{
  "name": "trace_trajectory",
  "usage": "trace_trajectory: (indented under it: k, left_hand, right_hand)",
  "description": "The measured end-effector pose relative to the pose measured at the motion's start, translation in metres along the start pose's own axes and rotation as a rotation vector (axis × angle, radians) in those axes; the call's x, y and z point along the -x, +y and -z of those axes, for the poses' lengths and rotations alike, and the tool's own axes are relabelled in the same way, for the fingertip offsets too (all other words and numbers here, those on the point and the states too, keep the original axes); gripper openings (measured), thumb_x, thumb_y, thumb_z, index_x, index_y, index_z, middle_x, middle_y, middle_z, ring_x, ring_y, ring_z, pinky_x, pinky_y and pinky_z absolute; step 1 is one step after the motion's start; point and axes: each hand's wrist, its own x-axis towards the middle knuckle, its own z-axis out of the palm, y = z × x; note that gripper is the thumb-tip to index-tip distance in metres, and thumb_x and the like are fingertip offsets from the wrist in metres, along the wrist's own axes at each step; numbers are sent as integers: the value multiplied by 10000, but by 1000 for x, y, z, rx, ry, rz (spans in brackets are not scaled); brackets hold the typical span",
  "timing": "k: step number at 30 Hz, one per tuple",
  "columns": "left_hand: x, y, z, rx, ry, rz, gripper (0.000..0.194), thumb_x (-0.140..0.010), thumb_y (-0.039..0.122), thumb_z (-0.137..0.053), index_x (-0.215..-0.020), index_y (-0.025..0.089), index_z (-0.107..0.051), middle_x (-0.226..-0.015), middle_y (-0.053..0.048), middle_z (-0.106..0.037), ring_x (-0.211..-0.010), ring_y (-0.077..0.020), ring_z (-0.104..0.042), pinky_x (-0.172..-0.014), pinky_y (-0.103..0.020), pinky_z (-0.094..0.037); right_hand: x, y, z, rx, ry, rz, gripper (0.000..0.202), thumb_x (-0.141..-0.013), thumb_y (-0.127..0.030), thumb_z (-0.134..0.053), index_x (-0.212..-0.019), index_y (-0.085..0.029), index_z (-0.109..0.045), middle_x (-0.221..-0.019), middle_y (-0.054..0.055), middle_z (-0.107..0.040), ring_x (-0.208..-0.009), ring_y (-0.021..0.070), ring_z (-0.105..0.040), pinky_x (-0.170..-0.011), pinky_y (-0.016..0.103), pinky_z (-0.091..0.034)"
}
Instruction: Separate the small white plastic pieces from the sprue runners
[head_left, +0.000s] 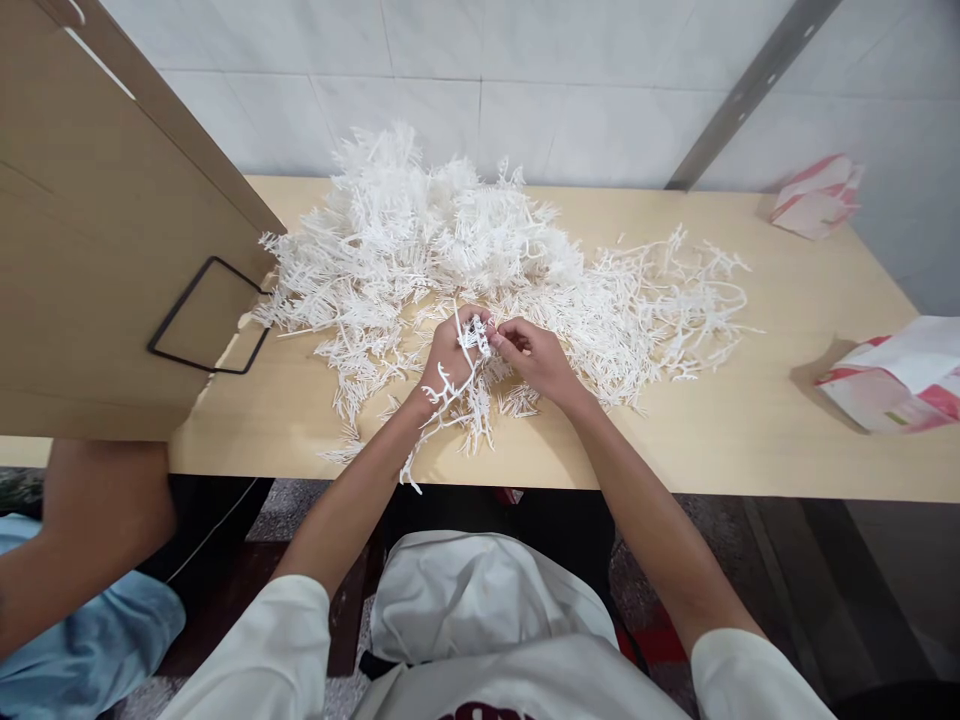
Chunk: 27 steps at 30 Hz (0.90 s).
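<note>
Near the middle of the table, my left hand (452, 352) is closed around a white branched plastic piece (442, 400), whose long stem hangs over my wrist toward the table edge. My right hand (534, 358) meets it from the right, thumb and fingertips pinched together at the held piece; what lies between those fingertips is too small to make out. Behind both hands spreads a large heap of white feathery plastic sprigs (450, 230). Longer bare white branches (697, 290) lie at the heap's right end.
A cardboard panel (112, 240) stands at the left, with a black wire frame (180, 305) beside it. Two red-and-white paper packets (819, 197) (900, 385) are at the right. Another person's arm (97, 530) shows at lower left. A tiled wall (577, 110) borders the wooden table (697, 450).
</note>
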Motion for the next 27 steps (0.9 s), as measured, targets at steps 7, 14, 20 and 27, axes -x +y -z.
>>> trace_trajectory:
  k: [7,14,20,27]
  left_hand:
    - [1,-4,-5,128,-99,119,326,-739,444,-735,-774,181,-545,-611,46,-507,-537,-74,-445,-510,-214,-354]
    - [2,-2,-6,181,-117,221,346,-703,448,-752,-762,177,-545,-566,59,-465,-488,-59,-395,-461,-206,-295]
    - [0,2,-3,109,-61,98,322,-703,412,-780,-785,178,-575,-699,23,-564,-620,-82,-488,-556,-209,-384]
    - [0,0,-3,137,-98,110,317,-699,380,-801,-883,188,-630,-814,5,-604,-671,-89,-527,-621,-220,-421]
  right_hand:
    - [1,-3,5,39,-65,31,219,-874,-392,-548,-751,-211,-556,-618,-43,-519,-555,99,-412,-545,247,-319]
    - [2,-3,3,45,-58,51,168,-831,-328,-529,-709,-213,-515,-608,-42,-537,-532,96,-395,-536,246,-306]
    - [2,1,-1,252,58,70,198,-886,-338,-507,-732,-217,-534,-616,-35,-505,-565,113,-428,-567,261,-310]
    - [2,6,0,417,164,172,229,-921,-343,-475,-752,-217,-564,-673,-4,-553,-615,134,-472,-596,278,-323]
